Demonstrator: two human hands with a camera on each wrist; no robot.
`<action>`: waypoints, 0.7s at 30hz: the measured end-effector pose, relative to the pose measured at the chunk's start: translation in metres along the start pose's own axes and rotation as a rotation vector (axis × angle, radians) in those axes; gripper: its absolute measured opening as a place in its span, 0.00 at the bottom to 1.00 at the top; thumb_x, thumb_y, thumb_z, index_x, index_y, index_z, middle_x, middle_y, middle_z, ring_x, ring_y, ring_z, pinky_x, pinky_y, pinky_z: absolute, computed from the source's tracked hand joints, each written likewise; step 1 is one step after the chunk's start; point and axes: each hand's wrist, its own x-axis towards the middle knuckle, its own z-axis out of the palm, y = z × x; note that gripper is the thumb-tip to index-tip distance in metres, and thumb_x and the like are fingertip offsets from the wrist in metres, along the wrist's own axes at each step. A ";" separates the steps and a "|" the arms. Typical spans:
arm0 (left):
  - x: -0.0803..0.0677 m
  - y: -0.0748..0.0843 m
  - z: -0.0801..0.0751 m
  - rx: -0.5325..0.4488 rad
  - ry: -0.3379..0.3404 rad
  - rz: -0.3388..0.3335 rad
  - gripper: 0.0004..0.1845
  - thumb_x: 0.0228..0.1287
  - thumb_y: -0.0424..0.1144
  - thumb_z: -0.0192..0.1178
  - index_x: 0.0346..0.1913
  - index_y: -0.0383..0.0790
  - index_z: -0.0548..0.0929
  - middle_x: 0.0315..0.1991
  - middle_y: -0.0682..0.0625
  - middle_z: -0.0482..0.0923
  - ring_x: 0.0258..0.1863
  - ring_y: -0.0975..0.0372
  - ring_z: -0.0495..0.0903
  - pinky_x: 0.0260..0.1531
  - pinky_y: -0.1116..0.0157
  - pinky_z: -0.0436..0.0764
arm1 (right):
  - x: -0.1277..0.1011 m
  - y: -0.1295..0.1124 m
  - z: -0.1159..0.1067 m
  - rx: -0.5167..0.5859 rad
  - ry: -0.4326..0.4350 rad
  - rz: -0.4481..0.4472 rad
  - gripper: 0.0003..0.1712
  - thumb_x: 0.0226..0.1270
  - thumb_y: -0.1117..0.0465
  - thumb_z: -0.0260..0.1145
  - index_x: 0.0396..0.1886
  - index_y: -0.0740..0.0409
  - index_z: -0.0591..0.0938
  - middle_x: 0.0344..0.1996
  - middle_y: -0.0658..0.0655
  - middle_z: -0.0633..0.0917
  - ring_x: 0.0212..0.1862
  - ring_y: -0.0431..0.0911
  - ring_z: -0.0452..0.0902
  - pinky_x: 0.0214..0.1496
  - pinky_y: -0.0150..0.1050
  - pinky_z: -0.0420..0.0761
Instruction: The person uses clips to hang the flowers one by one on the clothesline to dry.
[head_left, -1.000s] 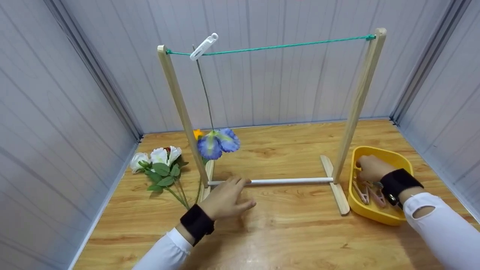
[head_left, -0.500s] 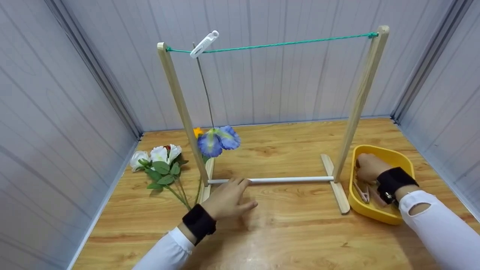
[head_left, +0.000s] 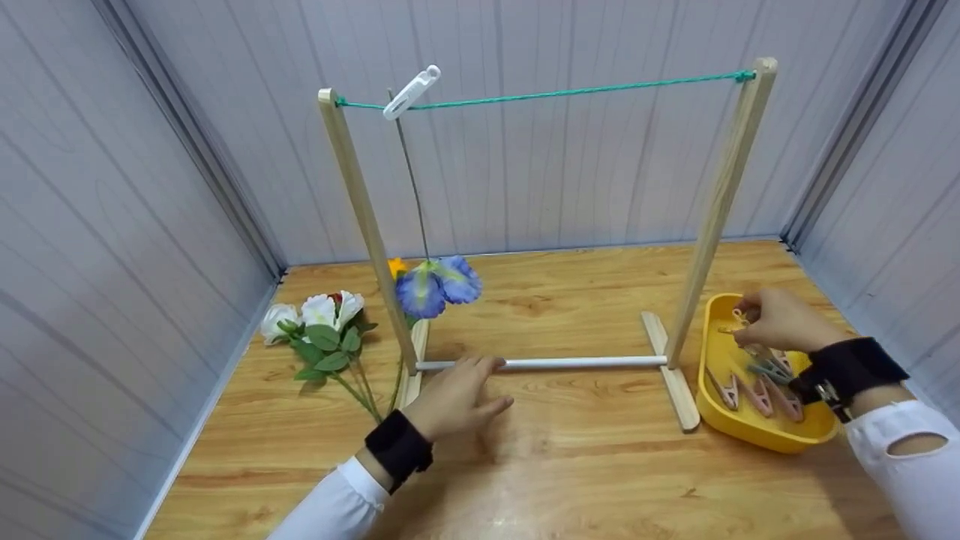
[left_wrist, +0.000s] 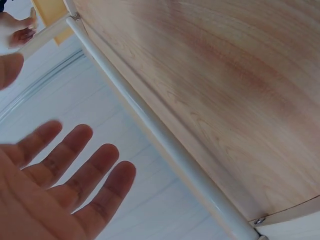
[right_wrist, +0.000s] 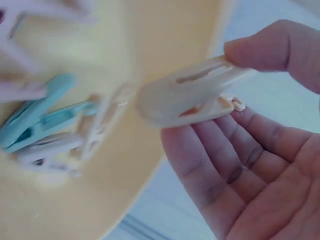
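Between thumb and fingers, my right hand [head_left: 787,321] pinches a cream-yellow clothespin [right_wrist: 187,92] over the yellow tray [head_left: 759,439]. Pink, teal and grey clothespins [right_wrist: 37,117] lie inside that tray. My left hand [head_left: 457,397], its fingers spread and relaxed, is at the white crossbar [head_left: 585,363] of a wooden stand. From the stand's green cord [head_left: 555,94] a purple-blue flower [head_left: 439,286] hangs head down by its stem, held by a white clothespin [head_left: 412,93].
White flowers [head_left: 321,311] with green leaves lie on the wooden table left of the stand. An orange flower [head_left: 397,267] shows behind the left post [head_left: 367,217]. The right post [head_left: 720,210] rises beside the tray. Pale panel walls surround the table.
My right hand has risen from down in the tray and moved toward its back right, now with the clothespin in its fingers. The left hand stays in place.
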 end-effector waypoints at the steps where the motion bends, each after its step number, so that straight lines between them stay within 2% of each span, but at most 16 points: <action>1: 0.000 0.000 0.000 -0.017 0.013 -0.003 0.30 0.80 0.52 0.64 0.73 0.37 0.75 0.66 0.38 0.81 0.66 0.47 0.81 0.65 0.46 0.83 | -0.003 -0.004 -0.003 0.016 0.011 -0.005 0.34 0.64 0.63 0.76 0.61 0.85 0.78 0.44 0.74 0.87 0.44 0.57 0.85 0.44 0.47 0.87; 6: 0.001 0.002 0.000 -0.100 0.061 -0.004 0.28 0.82 0.50 0.62 0.73 0.36 0.74 0.61 0.38 0.83 0.60 0.45 0.84 0.57 0.46 0.85 | -0.018 -0.028 -0.013 0.093 0.060 -0.036 0.35 0.69 0.60 0.77 0.66 0.81 0.77 0.44 0.66 0.88 0.42 0.46 0.83 0.39 0.34 0.82; 12: 0.004 0.005 0.000 -0.162 0.120 0.033 0.24 0.81 0.45 0.63 0.69 0.33 0.77 0.56 0.37 0.85 0.57 0.45 0.85 0.58 0.48 0.85 | -0.040 -0.061 -0.010 0.253 0.065 -0.154 0.29 0.65 0.69 0.77 0.63 0.77 0.81 0.42 0.59 0.88 0.38 0.36 0.82 0.39 0.32 0.84; 17: 0.007 0.010 0.000 -0.190 0.188 0.061 0.20 0.81 0.44 0.64 0.65 0.35 0.81 0.47 0.43 0.87 0.50 0.51 0.87 0.53 0.54 0.87 | -0.050 -0.087 -0.005 0.390 0.077 -0.266 0.27 0.65 0.73 0.77 0.62 0.77 0.81 0.40 0.51 0.88 0.39 0.35 0.84 0.40 0.30 0.85; 21: 0.011 0.017 -0.002 -0.231 0.224 0.086 0.17 0.81 0.42 0.64 0.62 0.34 0.82 0.42 0.47 0.86 0.45 0.52 0.87 0.47 0.56 0.87 | -0.052 -0.104 0.003 0.542 0.107 -0.362 0.26 0.64 0.77 0.75 0.62 0.77 0.81 0.41 0.47 0.88 0.41 0.36 0.85 0.42 0.29 0.87</action>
